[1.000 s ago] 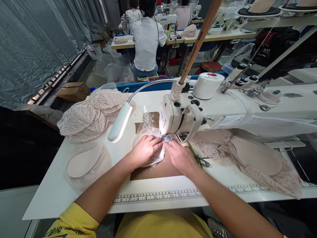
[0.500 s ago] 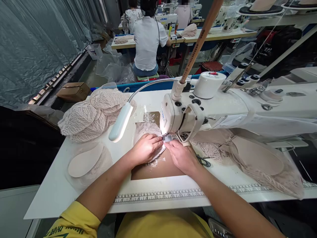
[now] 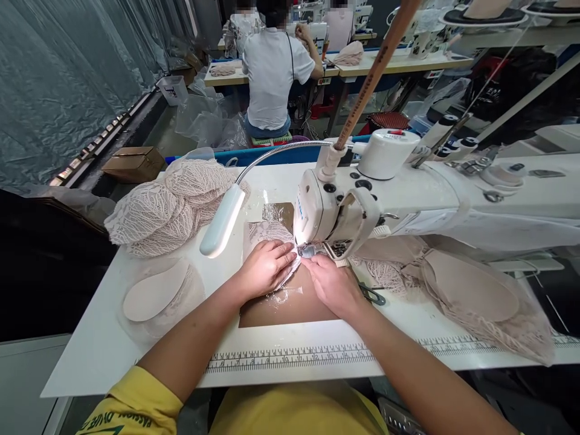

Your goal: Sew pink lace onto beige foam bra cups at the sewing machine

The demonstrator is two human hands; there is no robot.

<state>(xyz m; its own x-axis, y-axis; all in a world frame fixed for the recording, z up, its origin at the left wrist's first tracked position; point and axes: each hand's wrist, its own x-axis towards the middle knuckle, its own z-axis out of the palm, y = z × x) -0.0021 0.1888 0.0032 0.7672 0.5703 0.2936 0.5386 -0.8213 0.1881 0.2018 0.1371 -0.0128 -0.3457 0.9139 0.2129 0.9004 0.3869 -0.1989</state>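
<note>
A pale pink lace piece (image 3: pixel 270 231) lies under the needle area of a white sewing machine (image 3: pixel 312 205). My left hand (image 3: pixel 268 266) presses on it from the left, fingers bent close together, the fingertips beside the metal presser foot (image 3: pixel 310 249). To the right of the foot, my right hand (image 3: pixel 333 281) is closed, with thumb and forefinger together at the lace's edge; the fingers partly hide what they pinch. Just right of that wrist is a small dark green tool (image 3: pixel 372 294), probably thread snips.
Stacked lace pieces (image 3: pixel 149 211) and a smooth beige oval pad (image 3: pixel 156 290) lie left. A gooseneck lamp (image 3: pixel 222 222) arches over the table. More lace and pads (image 3: pixel 471 287) lie right. A printed ruler (image 3: pixel 290 358) runs along the front edge. Beyond, a person in white (image 3: pixel 274 78) sits.
The lace between my hands has shifted slightly toward the machine, with less of its edge showing. My hands stay almost in place. The seated person ahead has raised a hand.
</note>
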